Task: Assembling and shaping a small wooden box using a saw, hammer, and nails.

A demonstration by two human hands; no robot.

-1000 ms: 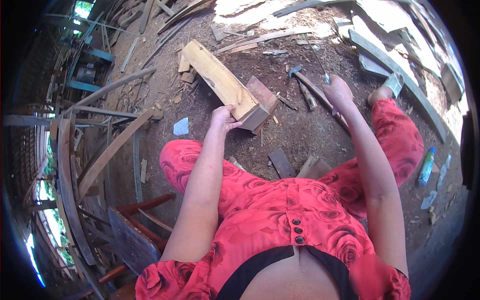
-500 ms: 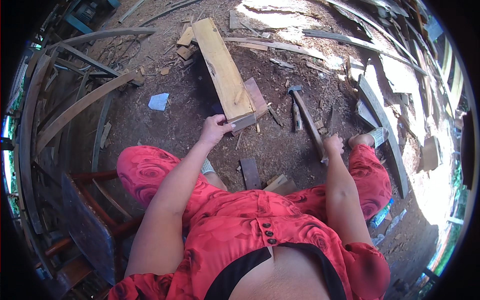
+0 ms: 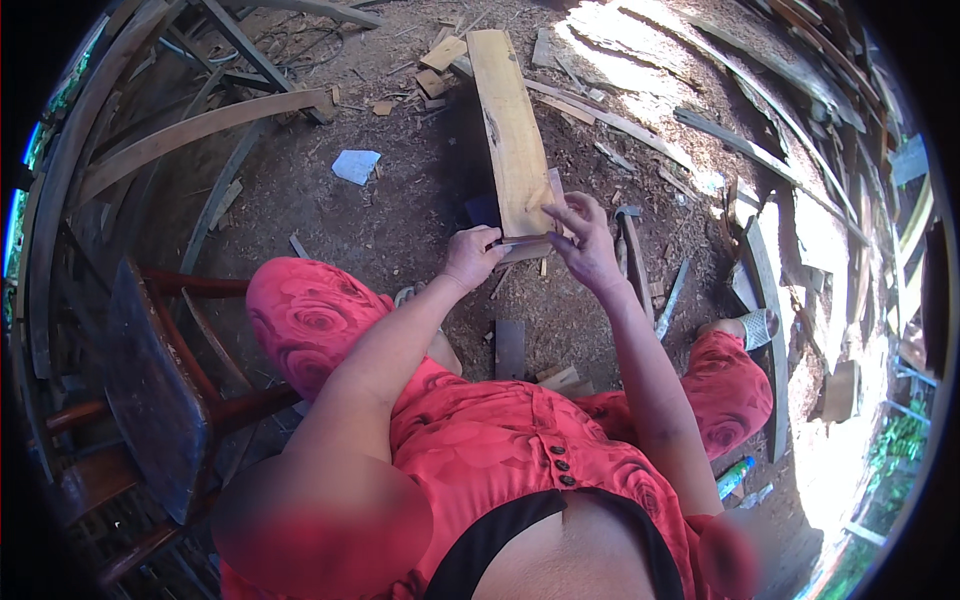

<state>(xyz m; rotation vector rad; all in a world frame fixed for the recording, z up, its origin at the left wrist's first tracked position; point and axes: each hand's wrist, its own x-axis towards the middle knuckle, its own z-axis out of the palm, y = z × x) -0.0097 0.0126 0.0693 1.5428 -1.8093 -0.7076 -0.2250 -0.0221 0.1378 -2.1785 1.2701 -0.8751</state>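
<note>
A long yellowish wooden board (image 3: 508,120) stretches away from me, its near end raised off the dirt on a wood piece. At the near left corner, my left hand (image 3: 473,257) is closed, thumb and fingers pinching the board's edge. My right hand (image 3: 585,240) is at the near right corner, its thumb and fingers apart and touching the board. A thin brownish edge runs across the board's end between both hands; I cannot tell whether it is a separate strip. Right of my right hand lies a hammer (image 3: 632,250), partly hidden by that hand. Beyond it rests a long, narrow, blade-like tool (image 3: 672,300).
A dark wooden chair (image 3: 160,380) stands at the left. Curved planks (image 3: 200,140) lean behind it. A light-blue flat piece (image 3: 355,166) and several wood offcuts (image 3: 440,55) lie on the ground. A dark rectangular plate (image 3: 510,348) is near my legs. More planks (image 3: 770,330) line the right.
My right hand has left the long narrow tool beside the hammer and moved left to the board's near end. My left hand remains at the board's corner. The whole view has shifted.
</note>
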